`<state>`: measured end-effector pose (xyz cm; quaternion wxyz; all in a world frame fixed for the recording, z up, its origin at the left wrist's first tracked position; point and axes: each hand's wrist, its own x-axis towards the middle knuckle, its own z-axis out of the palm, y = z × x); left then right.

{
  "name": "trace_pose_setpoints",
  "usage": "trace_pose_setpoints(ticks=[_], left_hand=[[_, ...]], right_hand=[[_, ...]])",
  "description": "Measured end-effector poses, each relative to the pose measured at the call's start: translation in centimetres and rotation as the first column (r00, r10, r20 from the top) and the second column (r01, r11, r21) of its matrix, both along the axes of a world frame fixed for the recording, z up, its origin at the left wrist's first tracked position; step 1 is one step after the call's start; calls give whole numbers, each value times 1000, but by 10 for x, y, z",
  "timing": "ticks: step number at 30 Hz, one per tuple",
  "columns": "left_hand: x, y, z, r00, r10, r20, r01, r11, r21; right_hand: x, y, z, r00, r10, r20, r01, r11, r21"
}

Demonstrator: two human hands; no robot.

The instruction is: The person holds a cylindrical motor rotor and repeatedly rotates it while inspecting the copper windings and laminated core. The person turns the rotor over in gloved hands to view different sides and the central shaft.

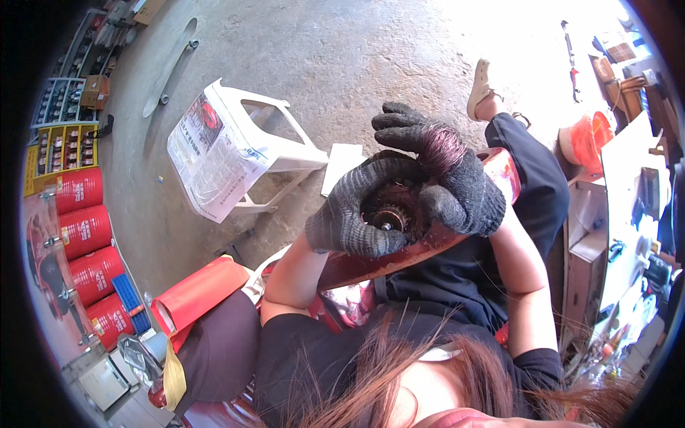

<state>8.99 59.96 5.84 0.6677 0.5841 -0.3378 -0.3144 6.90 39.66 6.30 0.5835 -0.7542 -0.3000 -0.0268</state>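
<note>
My left hand, in a dark grey knit glove, curls round the near and left side of a dark round metal part with a toothed-looking hollow centre and a small shaft. My right hand, gloved alike, holds a bundle of fine copper-coloured wire at the upper right of that part. Its thumb rests at the part's right side, and some fingers stretch up beyond the wire. The round part sits over a worn red surface across my lap; its underside is hidden.
A white plastic stool with newspaper on it stands ahead left, a skateboard beyond. Red drums and shelves line the left. A red bag and dark cap-like item lie beside me. A cluttered bench and orange bucket are right.
</note>
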Motion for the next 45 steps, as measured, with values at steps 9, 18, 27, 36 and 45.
trace_pose_setpoints(ticks=[9,18,27,36,45], left_hand=[[5,2,1,985,-153,75,151,988,26],[-4,7,-13,999,-25,-27,24,999,-35],[3,4,-3,984,-139,-111,120,980,-158],[-3,2,-12,837,166,-521,-351,893,-280],[1,3,-8,690,80,-719,-450,826,-339]], right_hand=[[-8,-19,14,996,48,75,-30,975,-220],[6,-1,21,964,114,239,99,681,-726],[-13,-18,-7,973,-226,45,225,892,-391],[-22,-8,-3,831,-163,-532,255,961,104],[-24,0,-10,664,99,-742,375,814,444]])
